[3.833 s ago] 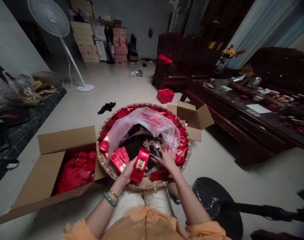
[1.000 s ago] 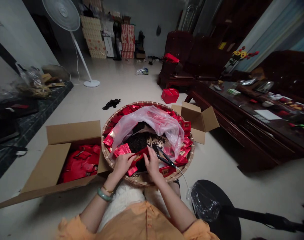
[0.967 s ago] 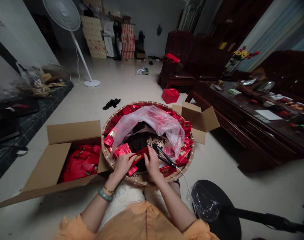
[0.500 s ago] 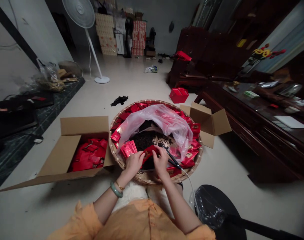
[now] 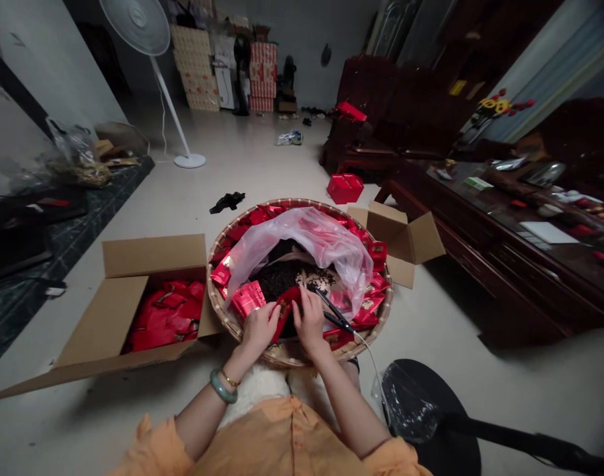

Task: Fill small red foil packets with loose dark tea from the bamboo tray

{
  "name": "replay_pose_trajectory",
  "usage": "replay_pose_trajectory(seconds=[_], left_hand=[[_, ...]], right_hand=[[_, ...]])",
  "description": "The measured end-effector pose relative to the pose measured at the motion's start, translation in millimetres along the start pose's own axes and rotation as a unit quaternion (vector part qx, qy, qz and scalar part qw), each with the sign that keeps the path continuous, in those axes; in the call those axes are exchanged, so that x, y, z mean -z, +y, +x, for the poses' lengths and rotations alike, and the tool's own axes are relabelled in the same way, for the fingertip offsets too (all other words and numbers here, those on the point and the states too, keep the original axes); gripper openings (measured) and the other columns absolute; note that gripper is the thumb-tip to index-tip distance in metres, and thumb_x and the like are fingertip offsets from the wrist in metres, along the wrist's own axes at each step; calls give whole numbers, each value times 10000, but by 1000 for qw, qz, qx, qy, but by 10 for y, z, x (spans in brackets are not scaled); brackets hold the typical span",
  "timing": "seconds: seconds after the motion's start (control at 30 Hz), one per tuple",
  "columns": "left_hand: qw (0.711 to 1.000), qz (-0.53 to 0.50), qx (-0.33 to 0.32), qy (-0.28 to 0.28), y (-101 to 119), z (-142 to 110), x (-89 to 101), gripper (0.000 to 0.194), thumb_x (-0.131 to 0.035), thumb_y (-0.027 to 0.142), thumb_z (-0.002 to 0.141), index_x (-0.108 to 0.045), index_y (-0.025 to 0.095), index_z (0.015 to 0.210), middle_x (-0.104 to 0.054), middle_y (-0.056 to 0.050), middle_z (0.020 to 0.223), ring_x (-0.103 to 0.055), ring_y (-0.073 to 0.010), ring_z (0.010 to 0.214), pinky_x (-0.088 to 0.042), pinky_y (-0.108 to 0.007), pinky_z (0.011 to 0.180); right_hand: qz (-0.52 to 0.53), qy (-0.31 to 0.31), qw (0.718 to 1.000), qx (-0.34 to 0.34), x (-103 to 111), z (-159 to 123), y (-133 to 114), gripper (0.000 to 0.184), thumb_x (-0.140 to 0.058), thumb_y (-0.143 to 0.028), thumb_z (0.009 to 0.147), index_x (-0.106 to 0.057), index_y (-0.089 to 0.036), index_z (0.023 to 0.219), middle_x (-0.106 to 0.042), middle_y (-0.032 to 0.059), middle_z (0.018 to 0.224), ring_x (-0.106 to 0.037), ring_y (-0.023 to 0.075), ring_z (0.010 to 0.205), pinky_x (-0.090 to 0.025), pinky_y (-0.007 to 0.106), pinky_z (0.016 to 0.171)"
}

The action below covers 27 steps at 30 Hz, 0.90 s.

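Between my two hands is a small red packet (image 5: 284, 311), tilted over the round woven basket (image 5: 217, 305). My left hand (image 5: 258, 327) pinches its left side, and my right hand (image 5: 310, 322) grips its right side. Just beyond them, dark loose leaves (image 5: 274, 277) that look like tea lie in an open clear plastic bag (image 5: 302, 228). A stack of red packets (image 5: 249, 299) sits by my left hand. Right of my right hand lies a black tong-shaped tool (image 5: 337, 317) with a white cord. More red packets (image 5: 374, 294) ring the bag inside the basket.
On the left, an open cardboard box (image 5: 100, 317) holds a heap of red packets (image 5: 170, 311). Another open cardboard box (image 5: 413, 244) is behind the basket on the right. A black round stand base (image 5: 450, 436) is at lower right, a white fan (image 5: 190, 160) farther back.
The whole view has shifted slightly, so things sit further left. The red packet has turned more upright between my hands, which both keep hold of it.
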<state>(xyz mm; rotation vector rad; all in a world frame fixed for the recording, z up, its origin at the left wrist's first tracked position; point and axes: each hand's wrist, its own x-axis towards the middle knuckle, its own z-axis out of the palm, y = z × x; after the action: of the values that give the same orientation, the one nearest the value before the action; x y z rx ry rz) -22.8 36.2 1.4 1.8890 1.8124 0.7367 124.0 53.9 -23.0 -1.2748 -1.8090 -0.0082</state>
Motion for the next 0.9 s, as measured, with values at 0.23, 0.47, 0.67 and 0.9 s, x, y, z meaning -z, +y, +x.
replay_pose_trajectory(seconds=[0.23,0.47,0.67,0.9], left_hand=[[997,-71,-4,-26,77,-30,7,288,-404,305,890,-656,169,851,-682,-48,734,-609,-146,647,-400,-221,597],[995,-80,-12,-57,131,-45,14,302,-397,306,888,-667,170,869,-695,-55,765,-618,-152,658,-414,-226,605],[993,-109,8,-51,-14,46,74,248,-500,318,840,-697,189,918,-723,-64,852,-658,-190,776,-476,-282,735],[908,-377,165,-72,-154,170,79,315,-664,360,719,-685,127,930,-718,-75,876,-670,-214,776,-555,-354,689]], right_hand=[[-5,9,1000,-6,-2,-31,66,422,-440,-198,898,-433,-160,1318,-583,141,1131,-514,233,1047,-452,416,883],[81,13,996,-34,78,26,46,131,-538,-260,858,-633,-179,821,-608,68,806,-534,189,820,-462,344,741],[185,-92,971,-121,271,163,122,181,-507,-309,860,-566,-186,741,-585,15,702,-531,141,665,-426,260,630],[355,-138,888,-257,402,215,109,222,-565,-391,804,-575,-175,849,-559,-35,602,-507,107,539,-416,227,553]])
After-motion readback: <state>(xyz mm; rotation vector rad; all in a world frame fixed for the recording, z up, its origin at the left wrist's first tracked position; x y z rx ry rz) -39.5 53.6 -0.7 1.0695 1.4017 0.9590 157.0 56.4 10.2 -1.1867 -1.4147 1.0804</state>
